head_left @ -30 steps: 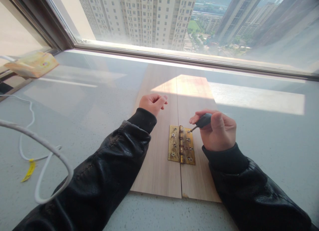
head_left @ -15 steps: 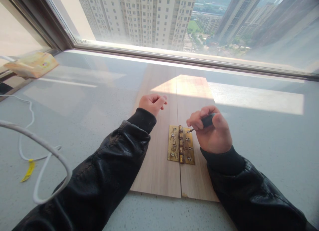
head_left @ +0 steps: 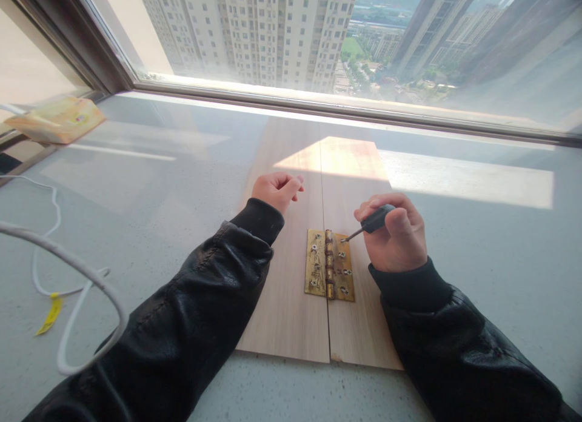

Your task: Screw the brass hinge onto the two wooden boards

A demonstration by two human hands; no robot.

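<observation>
A brass hinge (head_left: pixel 313 267) lies unfolded across the seam between two pale wood boards (head_left: pixel 291 325), with cross-head screws in both leaves. My right hand (head_left: pixel 400 240) grips a screwdriver (head_left: pixel 378 218) by its dark handle. Its shaft slants down to the left, and the tip meets the upper screw (head_left: pixel 344 240) of the right leaf. My left hand (head_left: pixel 277 190) is closed in a loose fist over the left board, beyond the hinge. Nothing shows between its fingers.
The boards lie on a speckled pale countertop (head_left: pixel 491 276) below a large window. White cables (head_left: pixel 91 270) with a yellow tag (head_left: pixel 50 316) loop at the left, close to my left sleeve. A yellowish packet (head_left: pixel 59 120) sits in the far left corner.
My right hand has shifted slightly right and its fingers have opened back from the screwdriver's shaft, showing more of it. The tip stays at the same screw. My left hand is still.
</observation>
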